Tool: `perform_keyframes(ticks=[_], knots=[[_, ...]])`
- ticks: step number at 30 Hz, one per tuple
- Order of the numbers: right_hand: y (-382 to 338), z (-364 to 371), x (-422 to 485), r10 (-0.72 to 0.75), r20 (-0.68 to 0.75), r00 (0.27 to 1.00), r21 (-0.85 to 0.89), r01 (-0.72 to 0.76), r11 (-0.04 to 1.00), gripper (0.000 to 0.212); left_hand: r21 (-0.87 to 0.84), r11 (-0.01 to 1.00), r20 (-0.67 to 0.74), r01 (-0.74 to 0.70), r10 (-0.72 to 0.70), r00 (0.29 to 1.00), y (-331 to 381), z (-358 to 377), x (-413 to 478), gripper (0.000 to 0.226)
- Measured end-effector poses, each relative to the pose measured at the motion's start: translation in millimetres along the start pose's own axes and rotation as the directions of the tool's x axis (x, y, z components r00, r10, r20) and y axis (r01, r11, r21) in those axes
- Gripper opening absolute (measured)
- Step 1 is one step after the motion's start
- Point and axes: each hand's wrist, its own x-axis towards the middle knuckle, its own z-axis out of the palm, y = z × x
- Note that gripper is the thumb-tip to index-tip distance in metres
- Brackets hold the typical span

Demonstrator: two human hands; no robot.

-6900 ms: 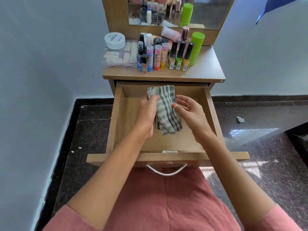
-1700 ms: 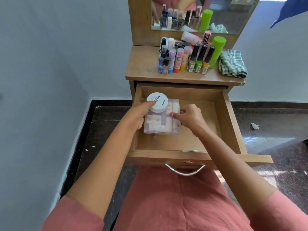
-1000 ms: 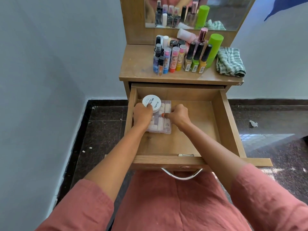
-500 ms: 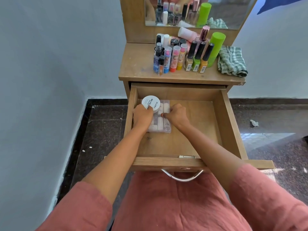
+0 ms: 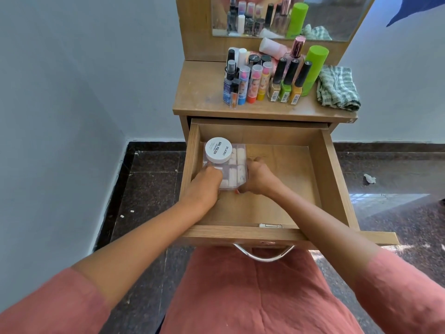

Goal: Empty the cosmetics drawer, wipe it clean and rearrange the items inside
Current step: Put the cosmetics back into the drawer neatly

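Note:
The wooden drawer [image 5: 330,179] stands pulled out. In its far left corner lies a clear plastic box [image 5: 237,162] of white pads, with a round white jar [image 5: 218,150] labelled nail polish on top. My left hand [image 5: 206,185] grips the box's near left edge. My right hand [image 5: 256,178] grips its right edge, fingers curled round the side. The box rests on the drawer floor, close against the left wall. Several cosmetic bottles and tubes [image 5: 269,78] stand on the dresser top [image 5: 199,92]. A green checked cloth [image 5: 337,89] lies folded at the right end.
A mirror [image 5: 337,18] backs the dresser top. The drawer has a metal handle [image 5: 263,255] just above my lap. A grey wall stands close on the left. Dark stone floor surrounds the dresser, with a scrap of paper [image 5: 369,178] at the right.
The cloth went from the drawer to the dresser top. Both hands brought the box with the jar down into the drawer's left side and slid it back toward the left corner.

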Motion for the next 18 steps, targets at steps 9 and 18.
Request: perform_keyframes(ticks=[9, 18], knots=[[-6, 8, 3, -0.023, -0.049, 0.999, 0.031, 0.025, 0.999, 0.067, 0.082, 0.996, -0.024, 0.016, -0.014, 1.0, 1, -8, -4, 0.024], [-7, 11, 4, -0.053, -0.127, 0.99, 0.05, 0.06, 0.997, 0.059, 0.199, 0.98, -0.006, 0.027, -0.027, 1.0, 2, 0, 4, 0.042]])
